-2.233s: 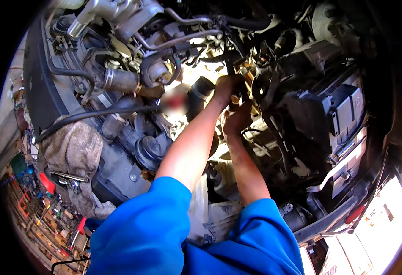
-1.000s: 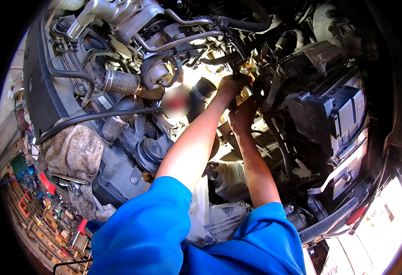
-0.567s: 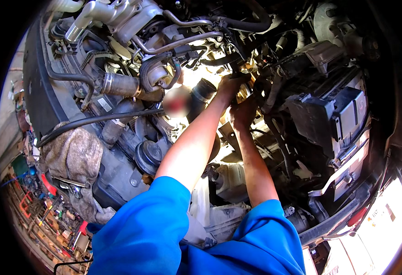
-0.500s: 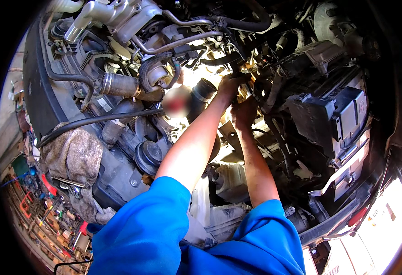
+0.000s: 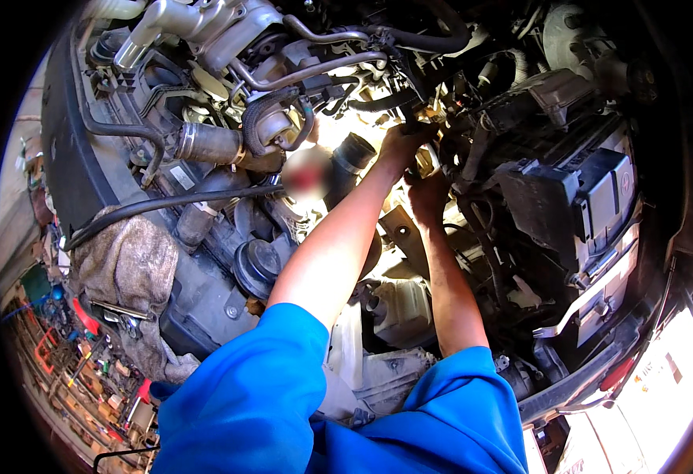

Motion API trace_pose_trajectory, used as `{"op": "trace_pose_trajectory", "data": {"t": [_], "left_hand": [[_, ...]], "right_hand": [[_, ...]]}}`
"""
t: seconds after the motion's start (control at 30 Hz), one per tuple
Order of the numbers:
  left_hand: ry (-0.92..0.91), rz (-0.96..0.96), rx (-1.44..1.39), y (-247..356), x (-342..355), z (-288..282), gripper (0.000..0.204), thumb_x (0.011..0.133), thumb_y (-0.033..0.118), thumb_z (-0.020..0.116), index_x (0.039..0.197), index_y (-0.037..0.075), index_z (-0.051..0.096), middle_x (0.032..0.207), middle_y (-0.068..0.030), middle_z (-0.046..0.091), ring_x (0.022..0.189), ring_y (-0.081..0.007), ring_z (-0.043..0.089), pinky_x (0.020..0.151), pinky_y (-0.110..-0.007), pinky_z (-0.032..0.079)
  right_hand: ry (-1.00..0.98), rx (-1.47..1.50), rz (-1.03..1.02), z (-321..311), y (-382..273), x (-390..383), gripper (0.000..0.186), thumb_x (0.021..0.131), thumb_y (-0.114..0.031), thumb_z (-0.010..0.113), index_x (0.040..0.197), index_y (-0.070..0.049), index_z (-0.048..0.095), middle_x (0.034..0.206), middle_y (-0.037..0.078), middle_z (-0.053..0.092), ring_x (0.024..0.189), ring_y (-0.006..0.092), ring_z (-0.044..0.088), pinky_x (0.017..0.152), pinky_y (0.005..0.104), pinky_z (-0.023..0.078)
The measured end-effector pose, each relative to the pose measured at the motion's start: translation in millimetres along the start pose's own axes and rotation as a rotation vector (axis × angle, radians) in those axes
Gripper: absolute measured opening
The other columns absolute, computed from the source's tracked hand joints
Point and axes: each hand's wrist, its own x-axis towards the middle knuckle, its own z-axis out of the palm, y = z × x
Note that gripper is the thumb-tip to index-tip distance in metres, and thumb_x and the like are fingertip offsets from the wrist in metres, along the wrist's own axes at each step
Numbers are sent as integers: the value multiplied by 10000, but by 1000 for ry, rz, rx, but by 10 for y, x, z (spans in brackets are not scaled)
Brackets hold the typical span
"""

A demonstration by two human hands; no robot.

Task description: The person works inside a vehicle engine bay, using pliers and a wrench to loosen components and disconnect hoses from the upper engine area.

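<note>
Both my arms, in blue short sleeves, reach deep into a car's engine bay. My left hand is closed among dark hoses and brackets at the back middle, right of an open black hose end. What its fingers grip is too dark to make out. Just below and to the right, my right hand is curled closed, with its fingertips turned away and whatever they hold hidden. A dark metal bracket with a hole shows between my forearms.
A work light with a blurred patch glows left of my hands. A black battery box stands at the right. Metal pipes cross the engine top. A grey rag with a metal tool lies on the left edge.
Both hands have shifted slightly to the right, the left one a little farther back. More of the holed bracket now shows between the forearms.
</note>
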Motion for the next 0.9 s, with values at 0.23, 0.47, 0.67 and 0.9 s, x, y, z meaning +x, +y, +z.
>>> {"op": "trace_pose_trajectory", "data": {"t": [0.23,0.47,0.67,0.9], "left_hand": [[-119,56,-35,69,-83,-65,277,873,138,679,1134,49,711,1023,-86,718,813,-126,624,673,-266,475],[-169,-1,-75,74,-104,-74,321,888,146,685,1193,46,671,1112,-94,697,862,-142,646,680,-277,527],[-213,-20,-266,-46,55,-68,328,913,39,642,1231,-29,598,1177,-142,666,1003,-235,666,835,-386,582],[-256,-43,-377,-36,86,-70,358,920,27,636,1253,-74,552,1202,-186,644,1024,-282,674,922,-423,570]], "right_hand": [[-37,186,77,-11,-182,-29,577,801,-171,791,1261,50,522,1238,203,608,1141,301,583,984,375,427],[-85,189,72,3,-58,-34,555,784,-190,800,1234,11,545,1196,159,636,1115,281,602,951,380,450],[-208,299,137,4,72,19,688,720,-85,810,1305,23,465,1246,136,585,1108,221,562,966,349,422],[-95,119,13,56,154,32,546,745,-124,805,1214,-39,540,1240,131,584,1166,260,547,990,365,412]]}}
